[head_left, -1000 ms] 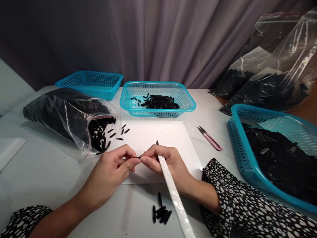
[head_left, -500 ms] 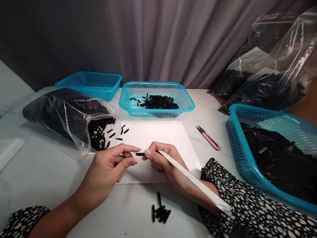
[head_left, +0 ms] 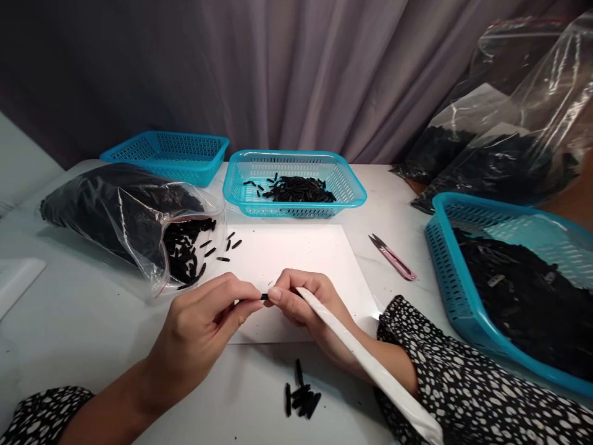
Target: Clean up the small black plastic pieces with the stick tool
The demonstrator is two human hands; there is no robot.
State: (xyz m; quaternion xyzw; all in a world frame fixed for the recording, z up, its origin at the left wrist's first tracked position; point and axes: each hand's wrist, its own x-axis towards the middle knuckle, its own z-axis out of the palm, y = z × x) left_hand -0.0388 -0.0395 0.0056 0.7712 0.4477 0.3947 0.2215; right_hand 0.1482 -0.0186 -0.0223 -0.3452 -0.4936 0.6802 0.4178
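Observation:
My left hand (head_left: 204, 324) and my right hand (head_left: 303, 303) meet over a white sheet (head_left: 296, 259) in the middle of the table. Both pinch a small black piece (head_left: 264, 297) between thumb and fingertips. My right hand also grips a long white-handled tool (head_left: 365, 361) that runs back along my forearm; its tip is hidden in the fingers. A small heap of black pieces (head_left: 301, 398) lies on the table just in front of my wrists.
An open plastic bag of black pieces (head_left: 125, 216) spills at the left. Two turquoise baskets stand behind, one empty (head_left: 167, 154), one with black pieces (head_left: 291, 182). A large turquoise basket (head_left: 504, 278) sits right, pink snips (head_left: 393, 258) beside it, more bags (head_left: 500, 142) behind.
My left fingers opened and let go of the piece, then closed on it again. The white tool swung from lying across my right hand to lying back along the forearm.

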